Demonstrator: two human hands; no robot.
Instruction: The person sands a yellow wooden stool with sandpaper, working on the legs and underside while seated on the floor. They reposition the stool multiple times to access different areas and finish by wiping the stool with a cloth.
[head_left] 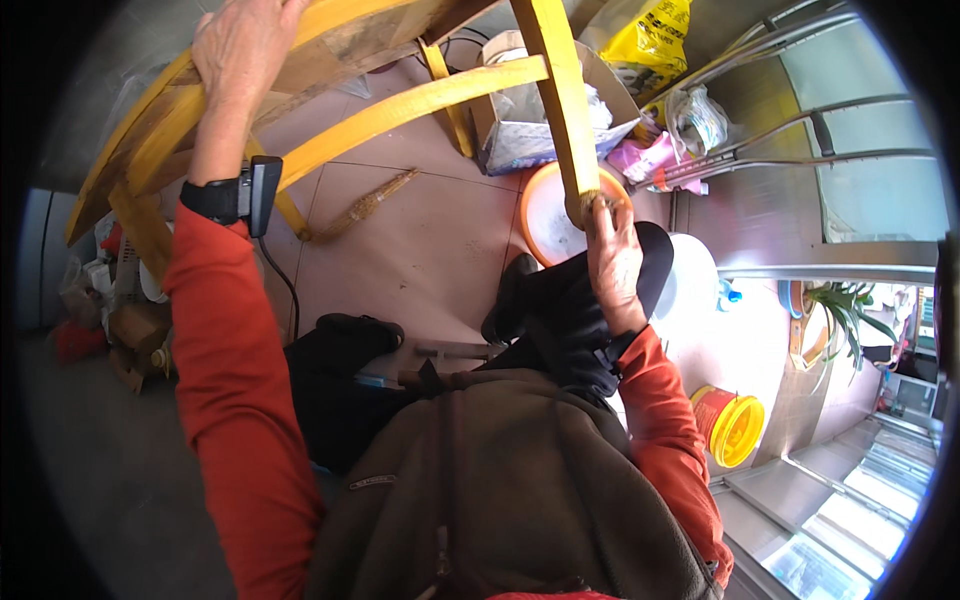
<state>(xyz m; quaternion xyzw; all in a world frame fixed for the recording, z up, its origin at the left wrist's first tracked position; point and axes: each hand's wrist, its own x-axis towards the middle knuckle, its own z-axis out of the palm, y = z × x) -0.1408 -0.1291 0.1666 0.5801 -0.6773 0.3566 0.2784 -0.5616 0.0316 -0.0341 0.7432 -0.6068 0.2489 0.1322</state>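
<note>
Left hand: the left hand [245,50] lies over the far-left edge of the wooden frame; part of the fingers is cut off by the view, so I cannot tell how tightly they close.
Right hand: the right hand [615,250] is narrow, its fingers drawn together at the near end of the wooden leg [562,100]; something rough and brown shows at the fingertips, and I cannot tell whether it is a held scrap or the leg's own end.
Wooden frame: the yellow-brown wooden frame [400,105] stands tilted across the far side, from the far left to right of centre, with a curved rail joining its legs.
Left wrist: a black device [263,195] is strapped on, and a dark cable [290,280] hangs below it.
Floor: on the pinkish tiled floor [430,240], a straw-coloured piece [375,200] lies beneath the curved rail.
Basin: an orange-rimmed basin [529,228] sits just beyond the right knee, partly behind the leg's end.
Far right: an open cardboard box [525,145] holds pale bags; near it are a yellow plastic bag [655,50], a pink package [650,160] and metal tubes [770,155].
Right: a yellow and red bucket [738,432]; farther off, a long-leaved plant [850,310].
Left: a brown carton [140,328] among bags.
Clothing: orange-red sleeves [230,370], brown top [510,480], dark trousers, dark shoes [370,328].
</note>
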